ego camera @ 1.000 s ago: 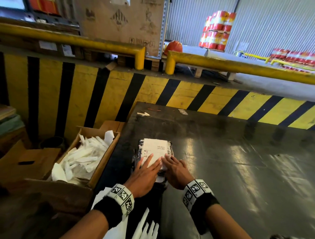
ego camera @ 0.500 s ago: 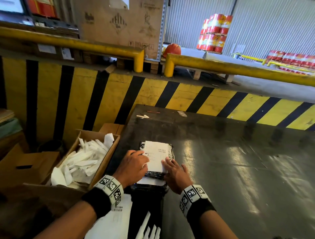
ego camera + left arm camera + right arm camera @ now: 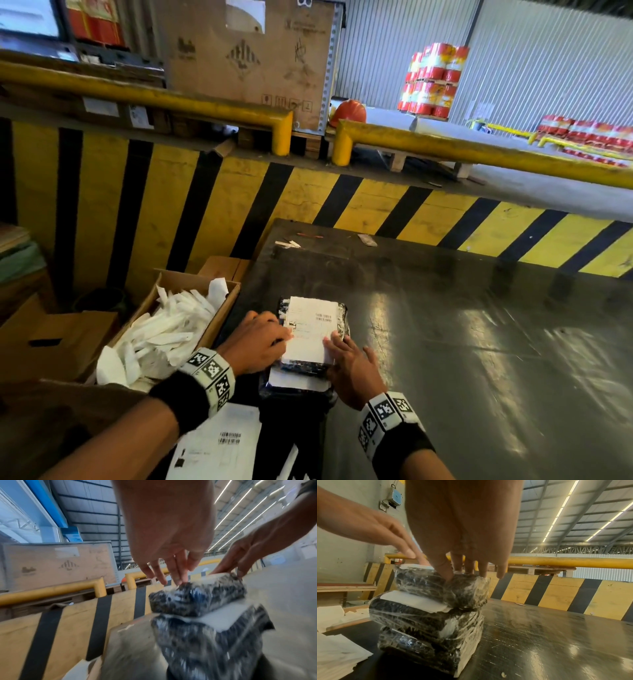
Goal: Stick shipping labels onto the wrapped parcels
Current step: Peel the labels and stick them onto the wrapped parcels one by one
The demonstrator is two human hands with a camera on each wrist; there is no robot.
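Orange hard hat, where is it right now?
In the head view, the hard hat sits far back, beyond the gap between the two yellow rails, just right of the big crate.

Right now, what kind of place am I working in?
Most likely a warehouse or loading dock. A yellow guard rail tops a yellow-and-black striped barrier, shrink-wrapped red goods stand stacked by a corrugated metal wall, and a large cardboard crate sits behind the rail.
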